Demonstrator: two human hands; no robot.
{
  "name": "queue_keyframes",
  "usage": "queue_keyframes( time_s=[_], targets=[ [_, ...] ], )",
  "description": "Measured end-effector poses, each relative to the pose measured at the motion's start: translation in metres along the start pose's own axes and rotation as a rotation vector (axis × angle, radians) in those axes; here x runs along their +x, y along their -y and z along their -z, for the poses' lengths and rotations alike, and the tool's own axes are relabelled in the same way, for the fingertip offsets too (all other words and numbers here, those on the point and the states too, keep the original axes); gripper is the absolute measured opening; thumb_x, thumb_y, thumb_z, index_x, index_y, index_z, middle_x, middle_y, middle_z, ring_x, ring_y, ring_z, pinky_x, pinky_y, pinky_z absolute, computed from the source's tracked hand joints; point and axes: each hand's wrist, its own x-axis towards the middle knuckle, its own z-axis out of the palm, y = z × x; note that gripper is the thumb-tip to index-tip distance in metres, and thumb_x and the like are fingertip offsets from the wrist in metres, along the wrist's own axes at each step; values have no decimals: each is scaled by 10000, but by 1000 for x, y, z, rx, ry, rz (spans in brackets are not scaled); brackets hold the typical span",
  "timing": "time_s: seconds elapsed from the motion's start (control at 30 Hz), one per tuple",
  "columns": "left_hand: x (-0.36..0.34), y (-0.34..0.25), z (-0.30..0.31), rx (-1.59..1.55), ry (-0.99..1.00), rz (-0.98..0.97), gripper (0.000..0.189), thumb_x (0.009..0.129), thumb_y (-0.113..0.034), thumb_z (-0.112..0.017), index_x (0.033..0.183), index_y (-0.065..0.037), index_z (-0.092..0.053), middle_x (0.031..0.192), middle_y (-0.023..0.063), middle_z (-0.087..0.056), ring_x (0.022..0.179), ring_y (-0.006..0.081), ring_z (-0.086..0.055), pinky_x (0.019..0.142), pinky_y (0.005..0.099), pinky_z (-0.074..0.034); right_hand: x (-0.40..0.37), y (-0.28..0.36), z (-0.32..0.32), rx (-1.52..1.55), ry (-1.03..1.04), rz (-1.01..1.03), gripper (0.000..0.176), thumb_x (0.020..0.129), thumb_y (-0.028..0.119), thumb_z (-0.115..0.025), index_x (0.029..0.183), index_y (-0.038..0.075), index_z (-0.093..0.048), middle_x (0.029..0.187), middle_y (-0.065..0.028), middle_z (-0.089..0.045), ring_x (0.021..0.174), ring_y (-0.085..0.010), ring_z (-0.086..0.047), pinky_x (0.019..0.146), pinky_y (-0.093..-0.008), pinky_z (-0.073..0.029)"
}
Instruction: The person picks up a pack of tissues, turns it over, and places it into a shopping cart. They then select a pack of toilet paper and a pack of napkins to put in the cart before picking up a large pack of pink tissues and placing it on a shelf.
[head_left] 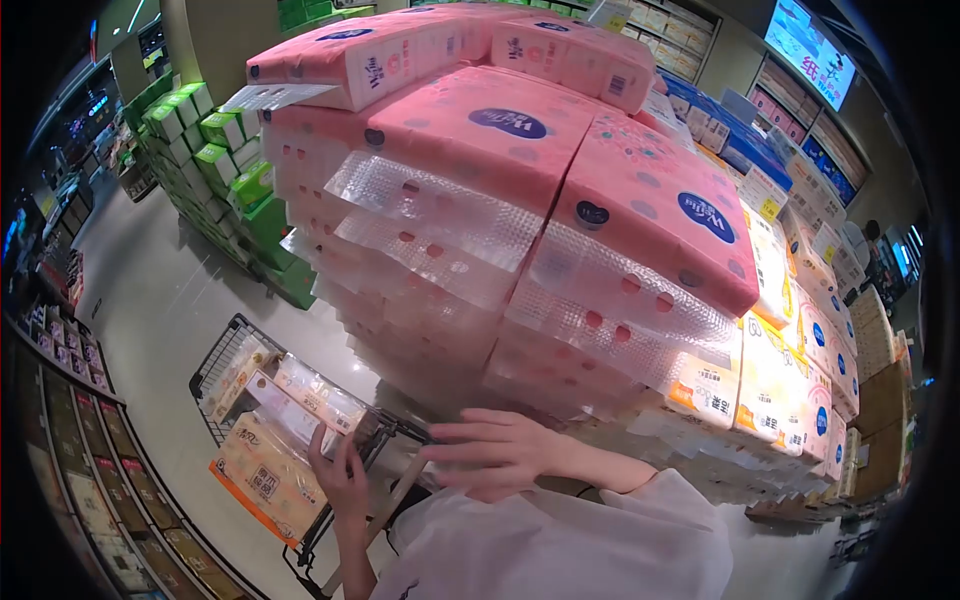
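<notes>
My left hand (345, 483) is raised over the near side of a shopping cart (240, 335). Its fingers are bent around the lower end of a flat, pale rectangular thing (285, 405), which I cannot tell the kind of. My right hand (492, 447) reaches leftward from a white sleeve, open, its fingers stretched out and slightly blurred. Its fingertips overlap the end of the cart handle (405, 428) in this view. Inside the cart lie an orange-and-cream tissue pack (268, 480) and a clear-wrapped white pack (322, 395).
A tall stack of pink tissue packs (460, 135) rises in front, its clear plastic flaps jutting out. Cream-and-orange packs (780, 400) are piled at right. Green-and-white packs (215, 165) stand across the aisle floor (165, 265). Shelving (110, 480) lines the lower left.
</notes>
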Motion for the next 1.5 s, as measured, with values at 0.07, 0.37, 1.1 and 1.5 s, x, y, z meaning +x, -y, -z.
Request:
queue_keyframes(
  time_s=[0.07, 0.37, 1.1, 1.5],
  targets=[
    [-36, 30, 26, 151, 63, 179, 293, 921, -32, -613, 1211, -60, -642, 1358, 171, -506, 1261, 390, -482, 1013, 504, -423, -5, -23, -67, 214, 189, -121, 335, 944, 286, -617, 1243, 137, -633, 1355, -89, -587, 1307, -290, -519, 1120, -443, -375],
    [-203, 105, 38, 612, -37, 698, 338, 1043, -235, -456, 1259, -20, -601, 1418, 127, -510, 1269, 353, -482, 1124, 505, -319, -80, -95, -260, 190, 471, -370, 432, 999, 390, -530, 1280, 69, -599, 1390, -138, -522, 1301, -334, -479, 1090, -451, -386],
    [-171, 183, 95, 591, -73, 651, 187, 886, -174, -622, 1014, -65, -704, 1461, 73, -495, 1359, 323, -425, 1144, 479, -304, -40, -68, -404, 146, 837, -328, 623, 803, 260, -737, 1364, 136, -497, 1295, -111, -556, 1230, -310, -528, 1037, -451, -431],
    [-127, 250, 140, 511, -2, 594, 225, 935, -258, -605, 1024, -87, -722, 1459, 63, -500, 1356, 295, -435, 1143, 498, -291, 6, -64, -446, 154, 725, -528, 500, 810, 254, -694, 1281, 130, -579, 1152, -94, -656, 1116, -297, -607, 950, -446, -470]
  ],
)
